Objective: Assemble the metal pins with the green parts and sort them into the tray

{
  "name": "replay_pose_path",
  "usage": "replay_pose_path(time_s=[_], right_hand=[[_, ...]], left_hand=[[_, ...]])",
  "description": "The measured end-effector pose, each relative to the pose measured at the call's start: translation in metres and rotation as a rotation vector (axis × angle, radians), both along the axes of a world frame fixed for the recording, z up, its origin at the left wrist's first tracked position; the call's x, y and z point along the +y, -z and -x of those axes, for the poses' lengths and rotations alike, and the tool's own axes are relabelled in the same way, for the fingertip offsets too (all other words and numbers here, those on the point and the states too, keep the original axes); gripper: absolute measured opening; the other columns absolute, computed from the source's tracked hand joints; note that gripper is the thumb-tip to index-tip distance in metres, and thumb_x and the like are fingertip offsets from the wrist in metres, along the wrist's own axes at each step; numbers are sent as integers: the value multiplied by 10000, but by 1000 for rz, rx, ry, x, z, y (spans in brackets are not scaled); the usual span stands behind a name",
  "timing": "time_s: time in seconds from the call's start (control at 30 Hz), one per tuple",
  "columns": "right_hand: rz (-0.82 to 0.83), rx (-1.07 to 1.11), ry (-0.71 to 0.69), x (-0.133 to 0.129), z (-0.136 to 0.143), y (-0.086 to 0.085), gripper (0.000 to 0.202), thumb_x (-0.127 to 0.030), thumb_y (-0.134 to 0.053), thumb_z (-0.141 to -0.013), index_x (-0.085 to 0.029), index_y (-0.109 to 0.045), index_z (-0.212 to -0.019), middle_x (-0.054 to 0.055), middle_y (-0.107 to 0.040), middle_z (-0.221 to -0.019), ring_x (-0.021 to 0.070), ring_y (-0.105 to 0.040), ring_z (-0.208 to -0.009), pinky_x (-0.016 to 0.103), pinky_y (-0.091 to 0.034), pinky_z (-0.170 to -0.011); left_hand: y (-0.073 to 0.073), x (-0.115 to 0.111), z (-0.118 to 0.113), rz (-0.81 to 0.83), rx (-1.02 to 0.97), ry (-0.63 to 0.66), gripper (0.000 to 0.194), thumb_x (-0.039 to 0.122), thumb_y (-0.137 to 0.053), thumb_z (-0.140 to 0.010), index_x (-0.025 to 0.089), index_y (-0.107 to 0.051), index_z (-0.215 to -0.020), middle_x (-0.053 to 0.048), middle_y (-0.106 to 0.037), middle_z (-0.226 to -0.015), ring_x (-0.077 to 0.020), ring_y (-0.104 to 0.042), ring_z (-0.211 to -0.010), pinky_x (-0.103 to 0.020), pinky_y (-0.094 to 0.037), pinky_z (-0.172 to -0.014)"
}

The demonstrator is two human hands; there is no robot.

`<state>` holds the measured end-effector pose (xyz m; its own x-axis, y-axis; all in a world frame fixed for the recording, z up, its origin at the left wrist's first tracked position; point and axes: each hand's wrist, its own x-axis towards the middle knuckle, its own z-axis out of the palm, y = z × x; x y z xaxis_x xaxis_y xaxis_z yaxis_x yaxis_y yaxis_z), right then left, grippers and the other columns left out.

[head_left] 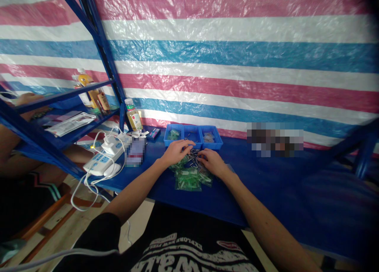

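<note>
My left hand (177, 152) is over the left side of a pile of small metal pieces (194, 157), its fingers bent; whether it holds anything is too small to tell. At the right side of the same pile, my right hand (211, 161) has its fingertips among the pieces, and what they hold cannot be made out. Just behind the hands stand three joined blue bins (213, 146), with green packets (174, 135) in the left one and clear ones (209, 137) in the right. Clear bags with green contents (188, 180) lie in front of the pile.
On the blue table (251, 185), a white power strip (99, 163) with tangled cables and a drink bottle (134, 115) stand left. A blue metal frame (103, 47) rises there. Another person's arm (10, 145) is at the far left. A blurred item lies right.
</note>
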<state>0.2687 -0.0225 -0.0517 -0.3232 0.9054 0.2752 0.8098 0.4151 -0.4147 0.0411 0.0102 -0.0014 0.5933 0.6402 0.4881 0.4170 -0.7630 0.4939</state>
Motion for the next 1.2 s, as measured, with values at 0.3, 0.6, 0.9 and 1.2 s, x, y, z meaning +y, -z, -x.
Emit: replay_pose_path(time_s=[0.3,0.6,0.9,1.2], right_hand=[[26,8,5,4,0,5,97,-191,-695,-907,-200,-702,-1004,39,-658,-918,186,-604,-855,272,-401,-772],[26,-1,15,4,0,6,121,-183,-633,-949,-182,-689,-1056,51,-662,-945,186,-607,-879,273,-412,-806],[24,-7,21,4,0,6,116,-194,-608,-965,-189,-701,-1033,52,-658,-941,185,-611,-868,271,-420,-805],[16,-20,0,4,0,7,240,-160,-577,-968,-216,-699,-1167,66,-674,-1028,194,-622,-906,270,-420,-826]], left_hand=[[2,2,0,11,-6,3,300,358,-485,-1039,203,-694,-1189,-26,-738,-872,-143,-652,-711,-250,-504,-714],[2,0,0,17,-8,-6,298,359,-484,-1040,208,-690,-1195,-22,-740,-891,-139,-652,-712,-247,-501,-711],[0,-1,-1,12,-4,-9,313,373,-478,-1041,201,-694,-1191,-29,-744,-883,-143,-657,-708,-254,-511,-726],[1,0,-1,24,2,-4,315,374,-475,-1043,200,-687,-1197,-32,-743,-890,-150,-671,-738,-256,-520,-739]])
